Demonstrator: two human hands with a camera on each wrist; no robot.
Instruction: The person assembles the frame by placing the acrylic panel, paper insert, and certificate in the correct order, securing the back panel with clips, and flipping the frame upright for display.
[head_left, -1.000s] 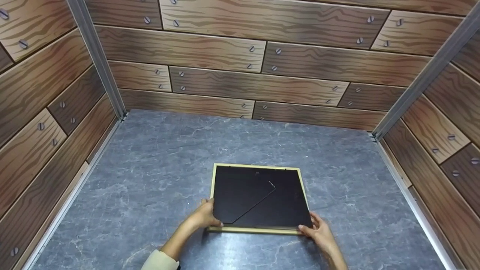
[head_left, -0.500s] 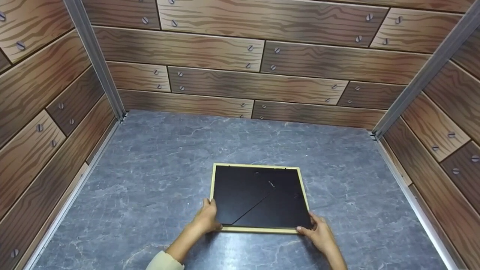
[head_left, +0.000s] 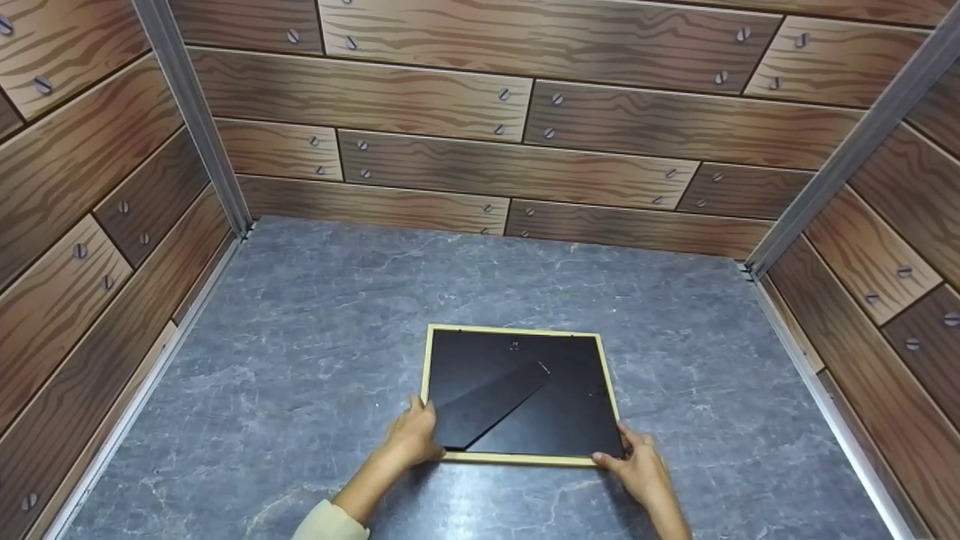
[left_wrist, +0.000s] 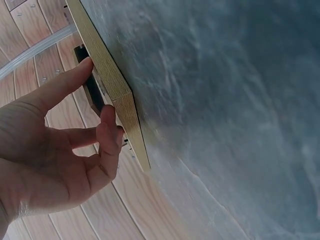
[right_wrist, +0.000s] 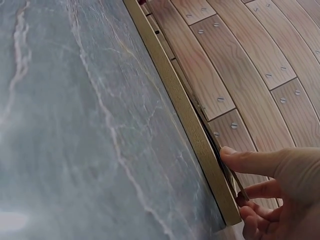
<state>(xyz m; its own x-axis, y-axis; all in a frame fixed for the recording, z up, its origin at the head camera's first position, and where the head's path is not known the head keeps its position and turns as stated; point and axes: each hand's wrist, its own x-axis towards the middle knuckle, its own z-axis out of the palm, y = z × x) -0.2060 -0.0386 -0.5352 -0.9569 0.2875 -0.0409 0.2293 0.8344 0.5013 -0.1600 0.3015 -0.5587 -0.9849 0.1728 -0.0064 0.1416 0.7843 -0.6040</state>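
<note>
A picture frame (head_left: pixel 513 458) with a gold, wood-grained rim lies face down on the grey marbled table. Its black backing board (head_left: pixel 570 420) faces up and carries a slanted easel leg (head_left: pixel 480 401), slightly raised at its lower end. At the near left corner, my left hand (head_left: pixel 411 439) grips the frame; the left wrist view shows its thumb on the black leg and fingertips at the rim's corner. My right hand (head_left: pixel 641 469) pinches the board's edge at the near right corner. In the right wrist view the thin board (right_wrist: pixel 232 175) stands slightly out of the rim there.
Wood-print panels (head_left: pixel 420 97) wall in the back and both sides of the table (head_left: pixel 337 300). Grey metal posts (head_left: pixel 199 127) stand in the back corners, and pale strips (head_left: pixel 142 401) run along the side edges.
My left hand has shifted slightly right over the near left corner. The easel leg now stands out more from the board, its slanted edge showing a wider gap. My right hand has barely moved.
</note>
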